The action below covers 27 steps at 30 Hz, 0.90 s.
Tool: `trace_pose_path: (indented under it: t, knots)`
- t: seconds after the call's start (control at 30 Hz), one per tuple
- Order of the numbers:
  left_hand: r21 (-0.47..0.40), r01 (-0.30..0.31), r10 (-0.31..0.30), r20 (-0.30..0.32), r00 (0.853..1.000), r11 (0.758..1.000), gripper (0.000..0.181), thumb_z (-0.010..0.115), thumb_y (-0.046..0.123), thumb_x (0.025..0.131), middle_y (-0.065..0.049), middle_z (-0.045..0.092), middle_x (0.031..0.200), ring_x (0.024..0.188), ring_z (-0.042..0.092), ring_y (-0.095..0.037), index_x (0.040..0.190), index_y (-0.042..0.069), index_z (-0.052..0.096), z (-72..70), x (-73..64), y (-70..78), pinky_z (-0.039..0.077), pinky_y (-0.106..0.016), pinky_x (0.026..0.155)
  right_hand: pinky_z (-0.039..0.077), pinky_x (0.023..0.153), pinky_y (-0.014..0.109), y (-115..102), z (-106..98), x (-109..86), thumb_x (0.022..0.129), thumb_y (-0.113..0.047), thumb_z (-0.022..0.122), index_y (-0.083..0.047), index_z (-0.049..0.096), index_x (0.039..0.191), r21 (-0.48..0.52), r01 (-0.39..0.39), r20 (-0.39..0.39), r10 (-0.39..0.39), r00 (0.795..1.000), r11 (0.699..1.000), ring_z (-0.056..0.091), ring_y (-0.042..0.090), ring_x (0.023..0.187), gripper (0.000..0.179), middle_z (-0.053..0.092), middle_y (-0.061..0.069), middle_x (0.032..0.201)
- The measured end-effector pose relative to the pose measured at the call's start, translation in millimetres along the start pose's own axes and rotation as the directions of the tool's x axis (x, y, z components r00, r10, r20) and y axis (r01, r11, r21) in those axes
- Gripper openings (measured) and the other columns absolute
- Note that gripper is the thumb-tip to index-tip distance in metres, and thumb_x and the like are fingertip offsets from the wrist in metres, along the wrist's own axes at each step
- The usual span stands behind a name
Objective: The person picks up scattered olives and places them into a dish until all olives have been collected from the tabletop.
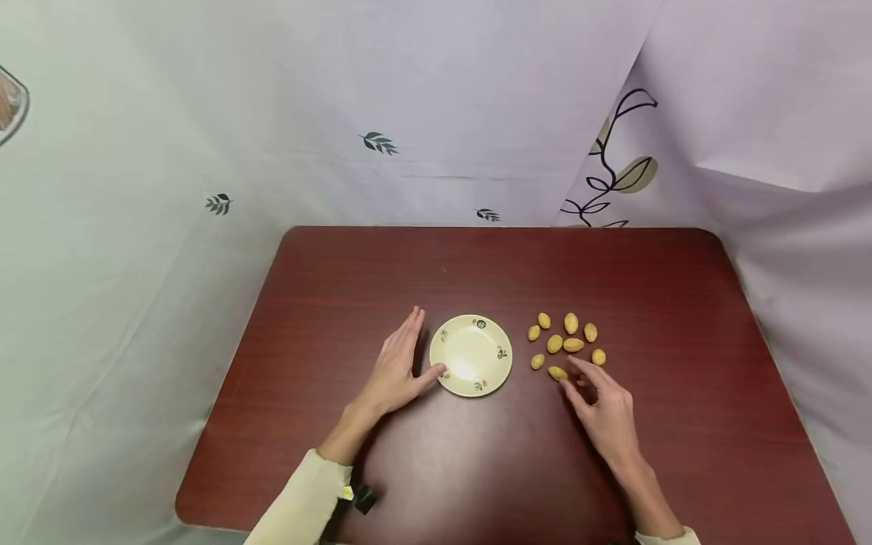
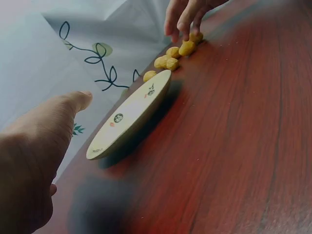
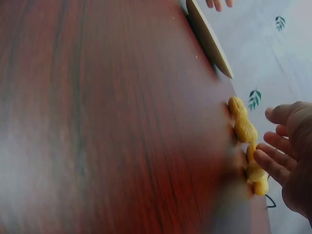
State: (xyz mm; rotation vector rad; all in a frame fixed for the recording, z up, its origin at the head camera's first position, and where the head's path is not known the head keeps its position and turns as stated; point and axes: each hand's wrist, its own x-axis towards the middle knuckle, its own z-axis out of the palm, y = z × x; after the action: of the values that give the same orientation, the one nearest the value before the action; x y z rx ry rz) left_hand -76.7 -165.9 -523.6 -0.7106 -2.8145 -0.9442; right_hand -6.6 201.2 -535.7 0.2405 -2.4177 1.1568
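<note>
A cream plate (image 1: 470, 356) with small printed motifs lies on the table. My left hand (image 1: 398, 375) is at its left side, fingers straight and the thumb tip at the rim. Whether the thumb touches the plate I cannot tell. Right of the plate lie several small yellow, oval, fruit-like pieces (image 1: 555, 344), wrinkled in the right wrist view. My right hand (image 1: 606, 412) is over the near side of this group, thumb and fingers apart. Its thumb tip is close to one yellow piece (image 1: 557, 373) at the front. Nothing shows between its fingers.
The dark red wooden table (image 1: 306, 303) has rounded corners. Pale cloth (image 1: 443, 91) with leaf prints hangs behind it and at both sides. A small black object (image 1: 364, 499) shows beside the left sleeve (image 1: 306, 492).
</note>
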Motion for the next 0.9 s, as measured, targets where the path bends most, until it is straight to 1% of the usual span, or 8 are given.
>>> trace_pose_path:
  t: [0.17,0.3,0.4,0.53,0.73,0.8,0.9]
  knots:
    - [-0.007,-0.013,0.013,0.012,1.0,1.0,0.105,0.076,0.048,0.093,-0.025,0.025,0.172,0.159,0.026,-0.033,0.168,-0.001,0.022,6.8,2.5,1.3,0.03,-0.065,0.121,0.051,0.083,0.008,-1,5,-0.4,0.081,0.014,0.085,0.004,0.075,0.122,-0.02,-0.026,0.009,0.026,1.0,0.999,0.076,0.03,0.085,0.043,0.077,0.016,0.112]
    - [-0.008,-0.01,0.01,0.025,1.0,1.0,0.105,0.076,0.049,0.093,-0.025,0.025,0.172,0.159,0.027,-0.033,0.168,0.0,0.022,10.0,2.9,2.8,0.032,-0.064,0.12,0.051,0.082,0.008,-1,8,-2.4,0.082,0.012,0.085,0.003,0.075,0.122,-0.046,-0.049,0.025,0.05,0.998,0.998,0.077,0.029,0.085,0.042,0.077,0.016,0.112]
    - [-0.011,-0.005,0.005,0.037,0.999,1.0,0.105,0.076,0.05,0.093,-0.024,0.026,0.172,0.158,0.029,-0.034,0.168,0.0,0.022,12.5,2.3,3.2,0.033,-0.064,0.119,0.053,0.08,0.01,-2,10,-3.9,0.082,0.011,0.085,0.002,0.076,0.122,-0.068,-0.058,0.026,0.06,0.998,0.996,0.077,0.029,0.085,0.042,0.078,0.016,0.11]
    - [-0.026,0.006,-0.005,0.064,0.998,1.0,0.11,0.08,0.051,0.09,-0.021,0.026,0.173,0.157,0.03,-0.034,0.168,0.001,0.021,15.7,2.3,4.3,0.033,-0.063,0.119,0.057,0.075,0.017,-3,12,-5.6,0.082,0.012,0.085,0.0,0.077,0.122,-0.087,-0.066,0.013,0.067,0.998,0.994,0.077,0.029,0.082,0.043,0.079,0.015,0.107]
    - [-0.037,0.036,-0.031,0.12,0.992,0.999,0.12,0.084,0.058,0.085,-0.017,0.025,0.174,0.158,0.029,-0.031,0.169,0.003,0.019,20.3,4.1,5.1,0.03,-0.06,0.122,0.059,0.071,0.027,-5,15,-5.7,0.08,0.015,0.085,-0.002,0.078,0.121,-0.112,-0.069,-0.001,0.07,0.998,0.991,0.077,0.028,0.082,0.045,0.079,0.014,0.104]
    - [-0.037,0.035,-0.03,0.135,0.99,0.999,0.123,0.085,0.059,0.083,-0.017,0.025,0.174,0.158,0.029,-0.031,0.169,0.003,0.019,21.8,4.9,5.0,0.031,-0.059,0.122,0.059,0.07,0.032,-5,15,-5.6,0.079,0.015,0.085,-0.002,0.078,0.121,-0.126,-0.069,0.0,0.069,0.998,0.99,0.077,0.026,0.082,0.046,0.079,0.013,0.103]
    - [-0.032,0.009,-0.005,0.136,0.991,0.999,0.125,0.088,0.059,0.081,-0.019,0.026,0.173,0.157,0.031,-0.032,0.169,0.001,0.019,24.5,5.8,4.4,0.032,-0.058,0.121,0.06,0.069,0.041,-6,16,-5.2,0.079,0.016,0.086,-0.002,0.078,0.12,-0.14,-0.063,0.001,0.064,0.998,0.988,0.077,0.025,0.082,0.045,0.079,0.012,0.101]
